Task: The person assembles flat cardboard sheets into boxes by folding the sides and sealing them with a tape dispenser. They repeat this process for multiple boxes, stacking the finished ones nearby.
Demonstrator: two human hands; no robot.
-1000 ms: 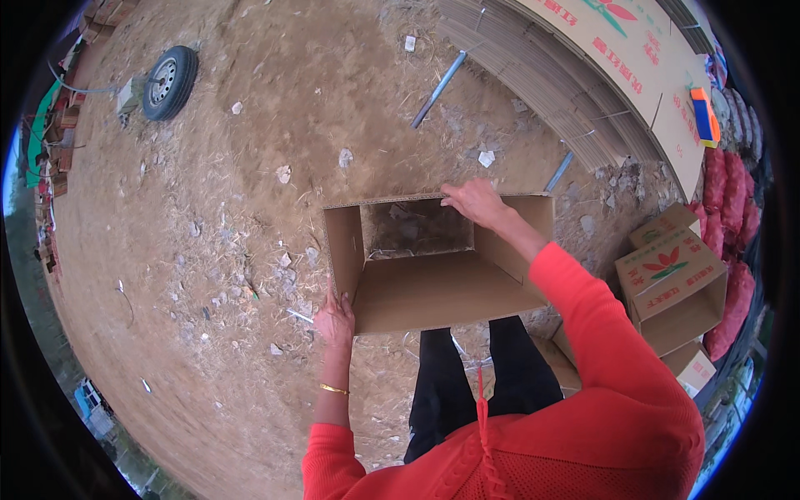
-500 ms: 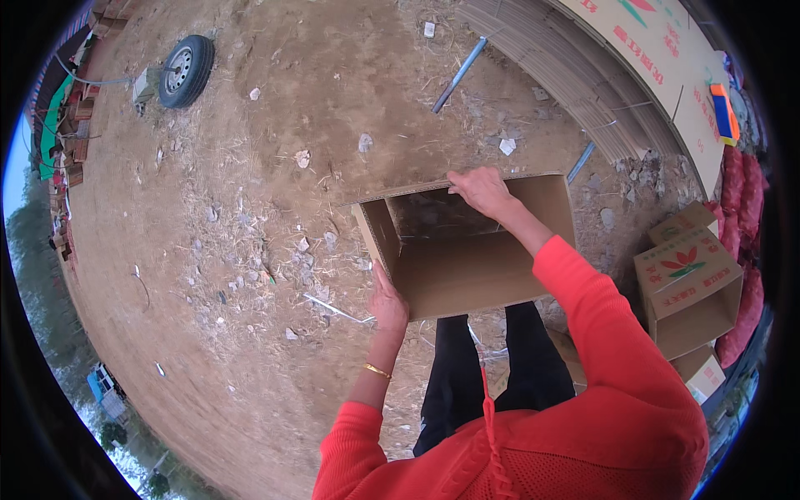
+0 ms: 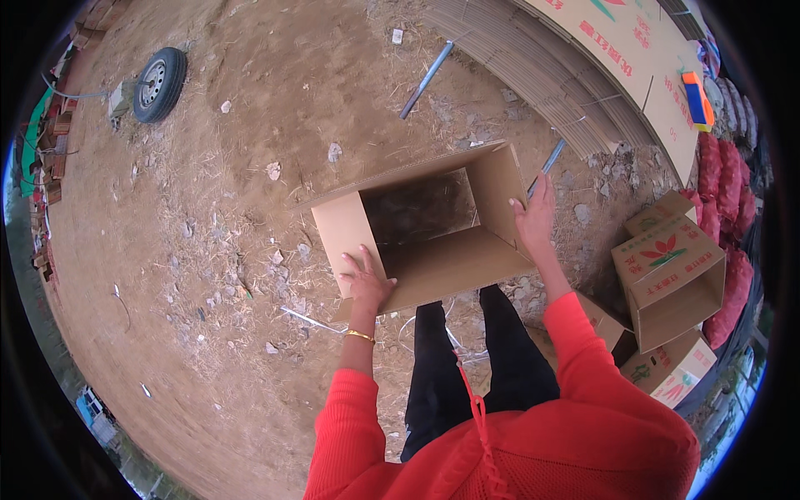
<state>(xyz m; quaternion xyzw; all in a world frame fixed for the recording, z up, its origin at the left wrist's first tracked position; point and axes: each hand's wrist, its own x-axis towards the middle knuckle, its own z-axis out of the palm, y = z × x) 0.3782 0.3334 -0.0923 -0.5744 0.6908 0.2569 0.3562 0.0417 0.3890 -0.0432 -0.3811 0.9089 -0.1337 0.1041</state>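
An open cardboard box [image 3: 442, 271] is in front of my legs, its mouth facing up, with dirt ground showing through it. Along its left side, a flap [image 3: 337, 225] lies folded inward over the opening. My left hand [image 3: 367, 283] rests on this flap with its fingers spread, and a gold bracelet circles the wrist. At the box's right wall, my right hand [image 3: 537, 212] touches the rim, thumb at the edge and fingers stretched out beyond the outer side. Another flap stands up along the far side.
Flattened cardboard sheets [image 3: 575, 75] are stacked at the far right, with an orange-and-blue tool [image 3: 698, 102] on top. More boxes [image 3: 667, 258] stand at my right, beside red mesh sacks [image 3: 725, 192]. A metal pipe [image 3: 427, 79] and a wheel [image 3: 158, 85] are farther off.
My right hand has left the far rim for the right wall. My left hand has shifted from the left edge onto the flap, which is now folded inward.
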